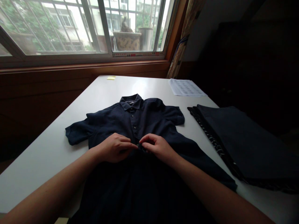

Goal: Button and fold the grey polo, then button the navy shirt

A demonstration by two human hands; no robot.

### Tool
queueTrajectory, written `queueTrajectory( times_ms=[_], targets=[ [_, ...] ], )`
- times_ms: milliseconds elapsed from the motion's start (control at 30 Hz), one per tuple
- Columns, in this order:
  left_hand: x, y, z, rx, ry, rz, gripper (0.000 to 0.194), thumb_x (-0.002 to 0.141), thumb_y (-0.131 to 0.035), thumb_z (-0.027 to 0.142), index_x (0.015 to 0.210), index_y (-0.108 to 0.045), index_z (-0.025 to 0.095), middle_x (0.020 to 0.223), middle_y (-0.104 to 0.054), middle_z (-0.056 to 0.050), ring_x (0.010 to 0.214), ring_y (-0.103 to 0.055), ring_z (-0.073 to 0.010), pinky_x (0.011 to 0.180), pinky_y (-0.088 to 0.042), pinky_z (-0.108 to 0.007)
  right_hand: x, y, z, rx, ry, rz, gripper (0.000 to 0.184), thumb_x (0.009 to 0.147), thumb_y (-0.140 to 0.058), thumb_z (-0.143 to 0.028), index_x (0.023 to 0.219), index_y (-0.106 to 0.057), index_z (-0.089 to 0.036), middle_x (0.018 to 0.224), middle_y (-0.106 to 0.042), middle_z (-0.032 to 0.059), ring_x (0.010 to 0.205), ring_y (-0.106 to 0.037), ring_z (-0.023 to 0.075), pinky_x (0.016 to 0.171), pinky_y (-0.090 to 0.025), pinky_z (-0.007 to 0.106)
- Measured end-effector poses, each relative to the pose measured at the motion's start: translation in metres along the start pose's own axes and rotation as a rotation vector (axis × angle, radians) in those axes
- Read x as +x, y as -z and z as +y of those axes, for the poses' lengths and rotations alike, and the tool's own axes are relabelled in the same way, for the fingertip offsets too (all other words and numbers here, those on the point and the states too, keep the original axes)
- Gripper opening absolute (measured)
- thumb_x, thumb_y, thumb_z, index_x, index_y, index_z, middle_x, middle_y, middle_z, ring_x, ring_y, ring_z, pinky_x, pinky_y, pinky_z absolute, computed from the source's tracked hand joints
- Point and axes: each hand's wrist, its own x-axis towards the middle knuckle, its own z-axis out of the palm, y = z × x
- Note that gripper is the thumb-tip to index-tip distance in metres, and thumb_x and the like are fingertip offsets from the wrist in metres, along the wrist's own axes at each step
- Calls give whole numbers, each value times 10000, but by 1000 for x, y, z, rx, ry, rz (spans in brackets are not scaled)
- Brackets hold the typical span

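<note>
A dark navy short-sleeved shirt (112, 121) lies face up on the white table (58, 116), its collar toward the window. Several buttons show down the front below the collar. At the middle of the placket, my left hand (116, 147) is closed, its index finger and thumb touching the fabric beside a button (138, 145). Just right of it my right hand (157, 147) pinches the placket edge between thumb and fingers. Whether that button sits in its hole cannot be made out. The shirt's lower part is in deep shadow.
Folded dark garments (243, 140) are stacked on the table's right side. Behind them lie printed paper sheets (185, 87). A yellow sticky note (111, 77) is near the far edge, below a barred window (70, 28). A patterned curtain (178, 53) hangs right of the window.
</note>
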Motion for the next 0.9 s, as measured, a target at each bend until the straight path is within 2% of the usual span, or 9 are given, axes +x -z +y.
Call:
queueTrajectory(
  times_ms=[267, 633, 900],
  targets=[
    [-2, -6, -4, 79, 25, 23, 279, 935, -522, 169, 1155, -680, 232, 745, -655, 0, 603, -595, -117, 552, -375, -246, 0, 0, 1, 13, 5, -8, 148, 835, -640, -241, 940, -723, -178, 852, -704, 12, 651, -621, 121, 629, -492, 238],
    [-2, -6, -9, 145, 118, 47, 304, 944, -517, 169, 1210, -654, 224, 761, -660, 0, 641, -622, -123, 589, -417, -236, 0, 0, 2, 21, 5, -5, 152, 841, -634, -245, 948, -720, -179, 842, -700, 9, 657, -626, 124, 631, -491, 239],
    [-2, -7, -7, 142, 117, -1, 324, 954, -501, 165, 1239, -635, 240, 801, -674, 5, 640, -622, -118, 578, -400, -241, 1, 0, 3, 17, 12, -7, 163, 839, -635, -248, 959, -724, -182, 844, -702, 12, 671, -631, 131, 633, -492, 242]
  ],
)
